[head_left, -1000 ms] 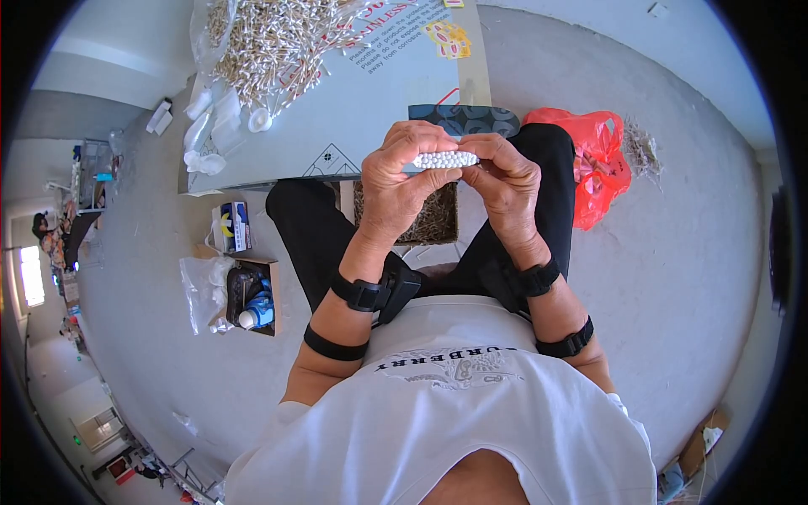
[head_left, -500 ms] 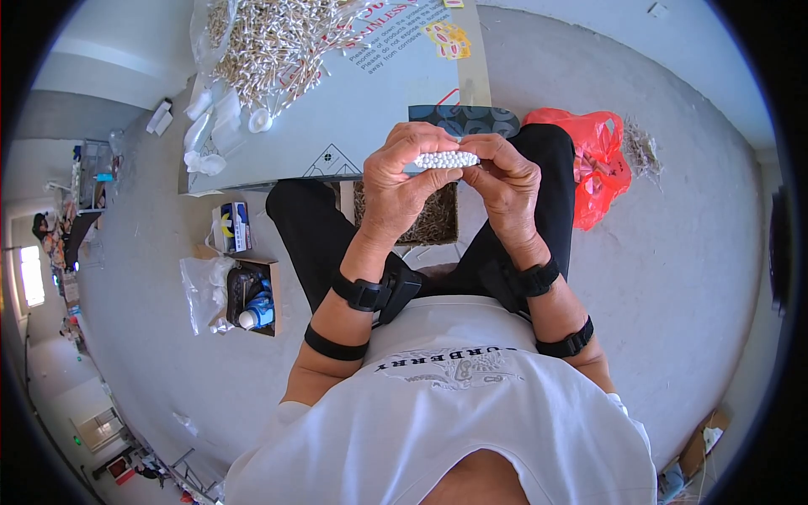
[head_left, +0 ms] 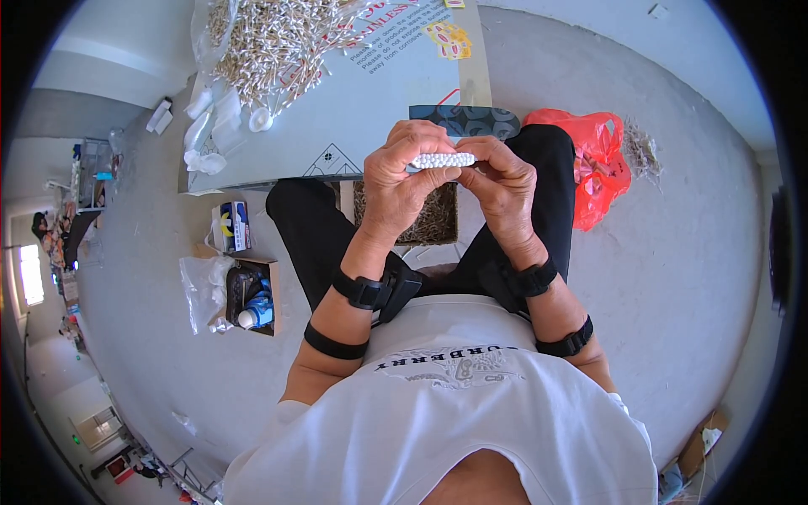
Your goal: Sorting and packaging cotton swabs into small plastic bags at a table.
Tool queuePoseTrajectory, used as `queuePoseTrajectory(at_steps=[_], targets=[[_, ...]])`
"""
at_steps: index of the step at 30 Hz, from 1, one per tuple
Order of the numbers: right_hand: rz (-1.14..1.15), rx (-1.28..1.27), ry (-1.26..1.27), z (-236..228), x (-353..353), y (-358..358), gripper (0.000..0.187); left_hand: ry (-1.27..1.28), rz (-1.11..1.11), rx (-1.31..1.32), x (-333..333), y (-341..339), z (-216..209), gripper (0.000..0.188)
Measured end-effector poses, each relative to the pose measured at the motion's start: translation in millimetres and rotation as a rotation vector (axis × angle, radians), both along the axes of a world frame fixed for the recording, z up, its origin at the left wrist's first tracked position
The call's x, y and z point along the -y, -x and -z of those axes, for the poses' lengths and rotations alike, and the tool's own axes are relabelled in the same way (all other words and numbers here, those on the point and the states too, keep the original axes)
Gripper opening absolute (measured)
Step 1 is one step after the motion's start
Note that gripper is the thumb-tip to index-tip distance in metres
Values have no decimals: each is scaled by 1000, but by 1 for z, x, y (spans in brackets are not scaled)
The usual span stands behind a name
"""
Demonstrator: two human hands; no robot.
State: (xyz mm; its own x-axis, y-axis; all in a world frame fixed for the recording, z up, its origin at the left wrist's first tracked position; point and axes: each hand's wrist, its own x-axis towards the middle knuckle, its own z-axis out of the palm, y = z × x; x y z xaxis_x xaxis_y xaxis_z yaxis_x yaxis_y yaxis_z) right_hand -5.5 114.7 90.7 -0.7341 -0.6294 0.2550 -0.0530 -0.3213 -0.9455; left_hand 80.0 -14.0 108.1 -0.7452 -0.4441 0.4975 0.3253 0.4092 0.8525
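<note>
Currently, in the head view, I am seeing the left hand (head_left: 397,172) gripping one end of a white-tipped swab bundle (head_left: 442,160) between twelve and one o'clock; the right hand (head_left: 502,181) is pinching its other end; loose swabs (head_left: 271,50) are lying at eleven o'clock on the tabletop (head_left: 362,114); a red bag (head_left: 598,204) is resting at two o'clock.

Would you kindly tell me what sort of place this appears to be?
Probably an informal workroom: a heap of cotton swabs lies on a pale worktop, the left hand and right hand hold a swab bundle, and the floor is grey.
</note>
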Motion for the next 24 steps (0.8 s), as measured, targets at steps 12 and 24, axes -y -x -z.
queuePoseTrajectory(at_steps=[12,24], targets=[[22,93,-31,0,2,0,17,-143,43,128,0,-4,0,27],[94,919,68,36,2,25,11,-785,-29,475,9,-5,21,15]])
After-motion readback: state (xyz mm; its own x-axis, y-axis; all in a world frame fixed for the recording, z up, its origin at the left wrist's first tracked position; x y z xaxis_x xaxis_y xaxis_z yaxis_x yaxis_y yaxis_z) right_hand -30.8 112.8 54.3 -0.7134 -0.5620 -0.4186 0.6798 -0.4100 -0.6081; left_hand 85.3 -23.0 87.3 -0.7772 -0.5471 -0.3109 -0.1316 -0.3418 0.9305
